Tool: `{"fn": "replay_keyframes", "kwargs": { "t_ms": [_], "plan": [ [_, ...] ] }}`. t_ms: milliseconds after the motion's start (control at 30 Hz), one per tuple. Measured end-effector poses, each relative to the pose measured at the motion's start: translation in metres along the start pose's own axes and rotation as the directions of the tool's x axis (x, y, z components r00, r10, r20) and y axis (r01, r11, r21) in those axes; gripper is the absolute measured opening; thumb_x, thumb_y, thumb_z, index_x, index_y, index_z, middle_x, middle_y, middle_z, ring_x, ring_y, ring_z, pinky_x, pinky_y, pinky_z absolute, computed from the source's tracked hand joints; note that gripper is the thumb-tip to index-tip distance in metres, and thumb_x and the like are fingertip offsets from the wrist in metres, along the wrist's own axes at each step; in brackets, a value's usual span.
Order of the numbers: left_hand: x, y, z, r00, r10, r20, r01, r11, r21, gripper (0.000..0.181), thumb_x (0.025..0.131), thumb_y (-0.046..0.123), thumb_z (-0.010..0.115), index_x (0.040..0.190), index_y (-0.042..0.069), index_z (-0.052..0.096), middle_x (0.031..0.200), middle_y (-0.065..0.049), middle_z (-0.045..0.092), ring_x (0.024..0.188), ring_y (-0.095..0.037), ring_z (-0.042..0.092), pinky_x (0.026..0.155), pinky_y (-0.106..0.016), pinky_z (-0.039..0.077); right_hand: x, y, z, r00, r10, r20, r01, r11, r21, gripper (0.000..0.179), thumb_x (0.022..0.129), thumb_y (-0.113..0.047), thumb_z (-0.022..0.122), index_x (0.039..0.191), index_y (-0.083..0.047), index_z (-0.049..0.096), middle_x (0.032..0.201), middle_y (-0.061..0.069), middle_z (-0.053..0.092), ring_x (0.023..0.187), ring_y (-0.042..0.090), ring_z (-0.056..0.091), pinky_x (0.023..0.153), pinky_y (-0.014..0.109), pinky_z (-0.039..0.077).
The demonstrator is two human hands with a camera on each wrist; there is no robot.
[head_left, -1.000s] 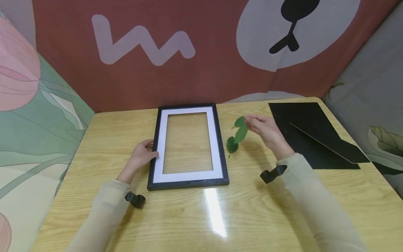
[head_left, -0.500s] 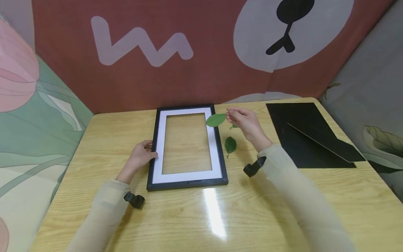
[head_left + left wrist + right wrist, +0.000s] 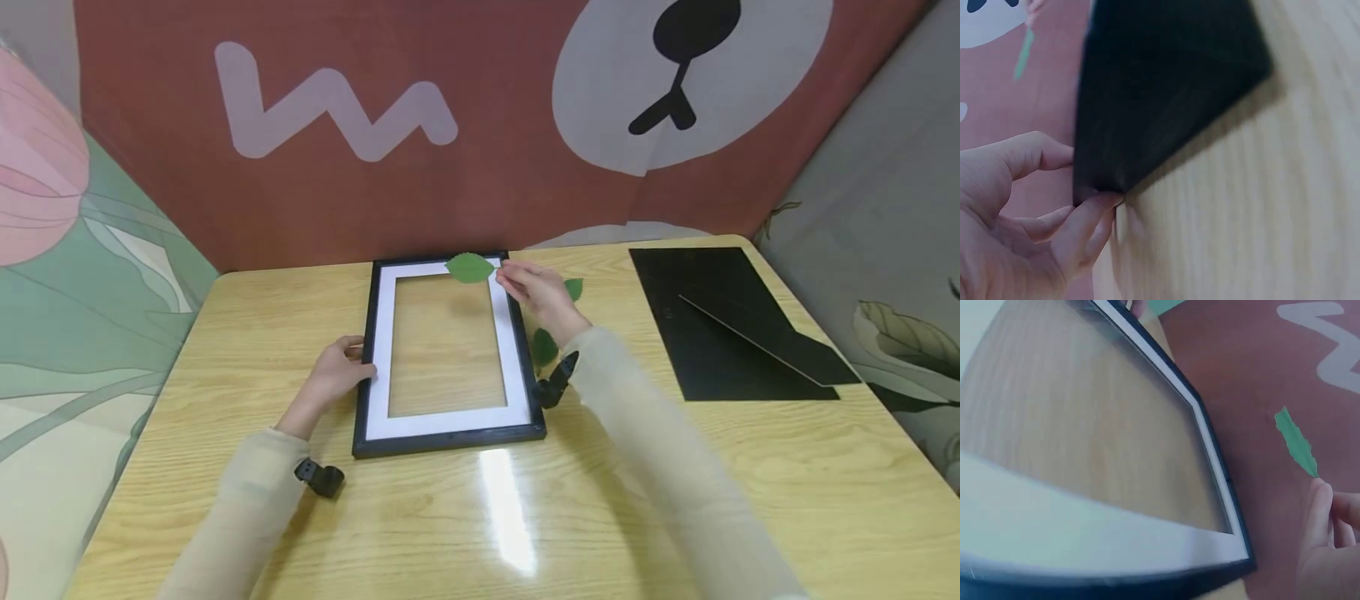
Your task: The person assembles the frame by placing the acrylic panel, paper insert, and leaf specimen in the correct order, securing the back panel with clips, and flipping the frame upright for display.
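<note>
A black picture frame (image 3: 450, 435) with a white mat border lies on the wooden table. My left hand (image 3: 333, 372) grips its left side, thumb on the front edge; in the left wrist view the fingers (image 3: 1088, 219) press the frame's dark side (image 3: 1147, 94). Above the frame's upper right corner, my right hand (image 3: 538, 292) pinches a green serrated leaf (image 3: 469, 267) by its stem end. The leaf points left, over the top part of the mat. In the right wrist view the same leaf (image 3: 1297, 444) rises from the fingertips (image 3: 1319, 487).
Two more leaves lie right of the frame: one (image 3: 574, 288) beyond my right hand, another (image 3: 543, 347) partly behind the wrist. A black backing board (image 3: 697, 275) with a propped-out stand flap (image 3: 780, 342) is at the table's right. A patterned cloth (image 3: 337, 200) hangs behind the table.
My right hand has picked the leaf up from beside the others and carried it left over the frame's top. The left hand stays on the frame's left side.
</note>
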State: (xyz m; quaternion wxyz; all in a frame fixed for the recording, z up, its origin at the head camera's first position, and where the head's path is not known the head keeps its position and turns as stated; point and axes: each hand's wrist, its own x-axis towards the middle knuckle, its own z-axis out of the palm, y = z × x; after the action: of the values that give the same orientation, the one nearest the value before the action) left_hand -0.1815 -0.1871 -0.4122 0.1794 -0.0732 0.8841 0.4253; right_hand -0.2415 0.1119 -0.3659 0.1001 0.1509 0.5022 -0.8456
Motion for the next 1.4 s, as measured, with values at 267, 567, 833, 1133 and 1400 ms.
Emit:
{"fn": "replay_keyframes", "kwargs": {
  "t_ms": [267,567,833,1133,1400],
  "plan": [
    [-0.002,0.001,-0.005,0.996,-0.011,0.094,0.020,0.996,-0.090,0.075,0.091,0.009,0.061,0.151,0.000,0.018,0.148,-0.030,0.033,0.127,-0.042,0.048,0.096,-0.047,0.051,0.008,0.027,0.012,0.998,0.029,-0.056,-0.032,0.998,-0.045,0.041,0.092,0.007,0.054,0.133,0.009,0.050,0.070,-0.001,0.066,0.066,0.005,0.066,0.066,0.010,0.055],
    [-0.004,-0.002,-0.005,0.996,-0.010,0.094,0.019,0.996,-0.090,0.074,0.091,0.008,0.061,0.151,0.001,0.018,0.147,-0.030,0.033,0.128,-0.043,0.046,0.099,-0.050,0.049,0.017,0.046,0.013,0.994,0.024,-0.103,-0.028,0.999,-0.042,0.032,0.088,0.007,0.060,0.120,0.007,0.061,0.103,0.018,0.071,0.086,0.015,0.071,0.082,0.016,0.056],
    [-0.006,-0.002,-0.005,0.995,-0.008,0.101,0.017,0.996,-0.093,0.074,0.092,0.008,0.060,0.151,0.001,0.017,0.148,-0.030,0.032,0.129,-0.042,0.046,0.100,-0.051,0.049,0.011,0.045,0.016,0.988,0.116,-0.099,-0.120,0.992,-0.031,0.040,0.092,0.008,0.053,0.131,0.009,0.051,0.089,0.010,0.068,0.075,0.011,0.067,0.083,0.017,0.056],
    [-0.005,-0.002,-0.004,0.995,-0.018,0.099,0.028,0.995,-0.099,0.074,0.092,0.008,0.060,0.152,0.002,0.017,0.149,-0.030,0.031,0.130,-0.042,0.045,0.102,-0.051,0.047,0.014,0.049,0.015,0.993,0.116,-0.030,-0.119,0.984,-0.132,0.038,0.093,0.006,0.050,0.132,0.010,0.050,0.123,0.021,0.059,0.084,0.011,0.062,0.080,0.014,0.056],
    [-0.007,-0.002,-0.005,0.995,-0.014,0.096,0.024,0.995,-0.097,0.073,0.092,0.009,0.060,0.152,0.003,0.018,0.148,-0.029,0.032,0.129,-0.042,0.046,0.101,-0.050,0.048,0.012,0.051,0.017,0.993,0.102,0.061,-0.079,0.950,-0.303,0.042,0.093,0.009,0.048,0.135,0.011,0.045,0.137,0.025,0.050,0.109,0.022,0.060,0.097,0.022,0.051]
  ]
}}
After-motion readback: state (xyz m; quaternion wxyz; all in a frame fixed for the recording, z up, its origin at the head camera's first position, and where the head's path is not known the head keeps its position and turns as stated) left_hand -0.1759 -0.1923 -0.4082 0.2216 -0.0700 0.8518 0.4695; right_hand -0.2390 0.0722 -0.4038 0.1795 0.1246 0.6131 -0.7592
